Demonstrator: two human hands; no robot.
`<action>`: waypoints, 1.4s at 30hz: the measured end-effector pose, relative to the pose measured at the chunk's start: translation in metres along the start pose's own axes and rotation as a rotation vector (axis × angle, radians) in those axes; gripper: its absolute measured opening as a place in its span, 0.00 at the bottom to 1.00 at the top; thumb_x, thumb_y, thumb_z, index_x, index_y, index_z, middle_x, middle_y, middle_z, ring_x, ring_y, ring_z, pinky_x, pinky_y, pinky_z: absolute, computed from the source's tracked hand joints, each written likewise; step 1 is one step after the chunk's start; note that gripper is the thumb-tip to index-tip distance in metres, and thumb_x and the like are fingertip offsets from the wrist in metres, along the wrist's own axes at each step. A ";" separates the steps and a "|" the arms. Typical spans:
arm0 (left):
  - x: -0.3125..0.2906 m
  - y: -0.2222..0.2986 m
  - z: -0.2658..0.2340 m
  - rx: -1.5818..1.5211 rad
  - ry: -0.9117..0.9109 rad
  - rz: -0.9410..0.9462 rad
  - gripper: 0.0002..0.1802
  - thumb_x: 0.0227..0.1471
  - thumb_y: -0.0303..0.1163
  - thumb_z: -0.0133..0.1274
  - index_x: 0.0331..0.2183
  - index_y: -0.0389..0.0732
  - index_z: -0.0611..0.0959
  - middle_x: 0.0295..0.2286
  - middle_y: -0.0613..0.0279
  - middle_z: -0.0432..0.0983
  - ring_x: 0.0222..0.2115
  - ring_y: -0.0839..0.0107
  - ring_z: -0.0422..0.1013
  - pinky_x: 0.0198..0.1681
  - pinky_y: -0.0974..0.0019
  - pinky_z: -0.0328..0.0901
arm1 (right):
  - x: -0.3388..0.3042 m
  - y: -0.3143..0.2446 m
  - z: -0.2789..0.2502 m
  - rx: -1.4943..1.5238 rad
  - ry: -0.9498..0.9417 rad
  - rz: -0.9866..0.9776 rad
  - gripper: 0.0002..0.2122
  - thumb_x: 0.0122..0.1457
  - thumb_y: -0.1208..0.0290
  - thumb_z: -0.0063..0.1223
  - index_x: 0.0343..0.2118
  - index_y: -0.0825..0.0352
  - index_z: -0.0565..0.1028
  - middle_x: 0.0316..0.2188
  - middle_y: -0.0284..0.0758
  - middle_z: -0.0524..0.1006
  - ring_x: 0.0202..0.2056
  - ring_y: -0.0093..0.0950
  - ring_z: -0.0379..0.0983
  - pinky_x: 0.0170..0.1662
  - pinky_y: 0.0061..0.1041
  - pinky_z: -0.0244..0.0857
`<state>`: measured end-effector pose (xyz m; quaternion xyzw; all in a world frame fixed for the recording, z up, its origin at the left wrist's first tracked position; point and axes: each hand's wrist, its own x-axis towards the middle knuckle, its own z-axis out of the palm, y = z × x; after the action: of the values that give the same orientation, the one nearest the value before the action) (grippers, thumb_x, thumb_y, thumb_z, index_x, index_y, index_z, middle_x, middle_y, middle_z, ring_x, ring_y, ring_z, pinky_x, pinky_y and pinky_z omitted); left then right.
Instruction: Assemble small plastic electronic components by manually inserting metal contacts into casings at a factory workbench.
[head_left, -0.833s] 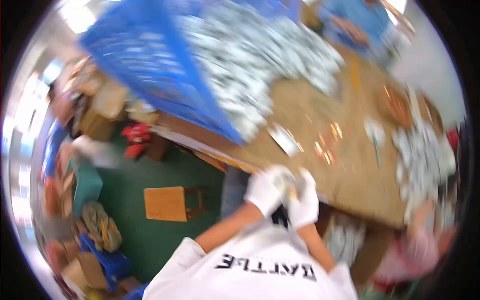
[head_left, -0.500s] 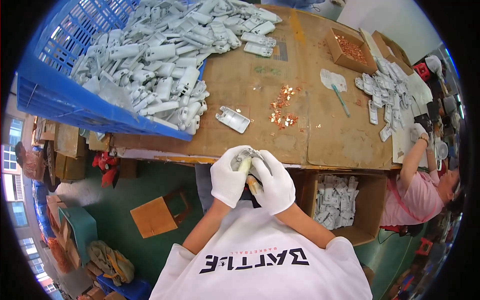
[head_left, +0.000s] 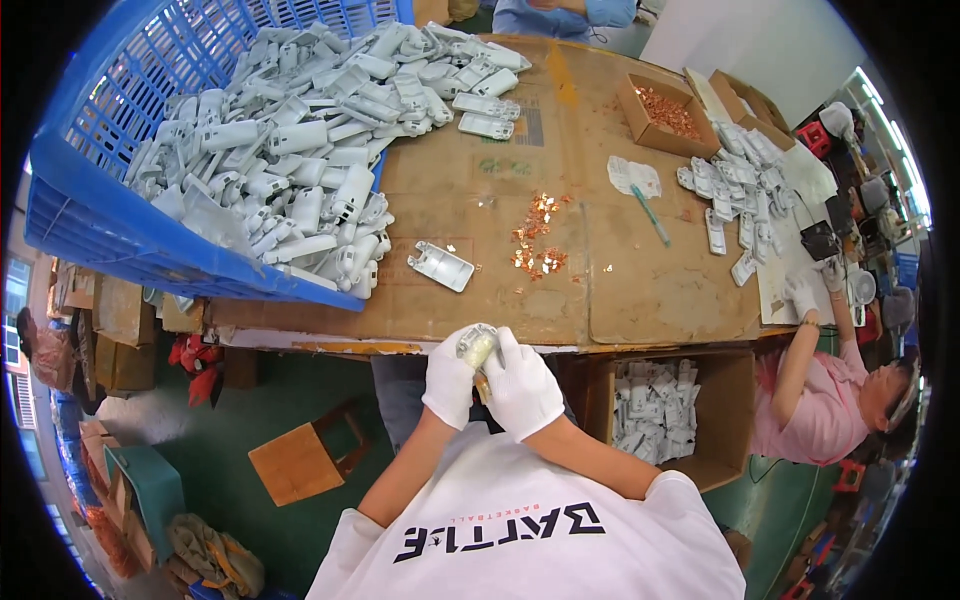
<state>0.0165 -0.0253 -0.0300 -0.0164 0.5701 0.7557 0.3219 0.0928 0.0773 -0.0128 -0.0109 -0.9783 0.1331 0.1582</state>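
Note:
Just off the table's near edge, both my hands wear white knit gloves and meet around a small pale plastic housing [head_left: 472, 338]. My left hand [head_left: 449, 382] is closed around it, with a yellowish covering showing at the thumb. My right hand [head_left: 524, 388] presses its closed fingers against the housing's right side. Below the housing, an amber-brown piece [head_left: 482, 388] shows between the hands; I cannot make out its kind. Beyond them on the table lie a single pale housing [head_left: 442, 266], open side up, and a loose scatter of small copper-coloured metal pieces [head_left: 538, 240].
A blue crate [head_left: 190, 262] spills many pale housings at left. Farther right are a box of copper pieces [head_left: 668, 112], a teal pen [head_left: 651, 215] and piled housings [head_left: 740, 185]. A carton of housings [head_left: 722, 425] stands below the edge. A co-worker [head_left: 825, 400] works at right.
The whole view has shifted, so the table sits lower and farther left. My right fingers have drawn closer together against the housing. At right, the co-worker's hands have moved.

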 end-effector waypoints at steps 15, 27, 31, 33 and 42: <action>-0.007 0.008 0.022 0.403 0.141 0.214 0.17 0.54 0.29 0.53 0.46 0.34 0.77 0.39 0.56 0.78 0.39 0.71 0.74 0.45 0.69 0.67 | 0.002 0.011 -0.011 0.236 0.014 0.039 0.17 0.49 0.72 0.58 0.42 0.69 0.73 0.50 0.44 0.68 0.38 0.39 0.71 0.41 0.34 0.70; -0.029 0.024 0.023 -0.082 -0.058 0.219 0.22 0.65 0.37 0.34 0.51 0.32 0.74 0.44 0.58 0.75 0.44 0.73 0.70 0.48 0.71 0.64 | 0.005 0.002 -0.036 0.238 0.183 0.026 0.22 0.43 0.72 0.66 0.44 0.65 0.74 0.50 0.43 0.71 0.36 0.40 0.74 0.37 0.32 0.71; -0.033 0.022 0.017 0.024 -0.044 0.213 0.23 0.65 0.37 0.35 0.50 0.31 0.75 0.42 0.58 0.76 0.42 0.74 0.71 0.47 0.71 0.65 | 0.002 0.002 -0.036 0.226 0.125 0.017 0.22 0.43 0.71 0.67 0.44 0.65 0.74 0.50 0.43 0.70 0.37 0.40 0.74 0.39 0.33 0.70; -0.036 0.021 0.017 0.093 -0.037 0.217 0.22 0.65 0.36 0.35 0.49 0.31 0.76 0.41 0.58 0.76 0.42 0.74 0.72 0.47 0.71 0.65 | 0.001 0.000 -0.038 0.214 0.082 0.019 0.22 0.43 0.71 0.67 0.44 0.65 0.74 0.50 0.43 0.70 0.37 0.41 0.73 0.39 0.34 0.70; -0.042 0.043 0.030 0.114 0.023 0.274 0.21 0.64 0.35 0.39 0.51 0.33 0.75 0.41 0.63 0.76 0.39 0.80 0.71 0.39 0.77 0.66 | 0.007 0.009 -0.039 0.272 0.198 -0.061 0.23 0.43 0.68 0.66 0.45 0.61 0.74 0.51 0.42 0.68 0.35 0.36 0.72 0.36 0.31 0.69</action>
<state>0.0387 -0.0246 0.0338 0.0714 0.6128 0.7585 0.2098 0.0979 0.0968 0.0230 0.0270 -0.9308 0.2578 0.2578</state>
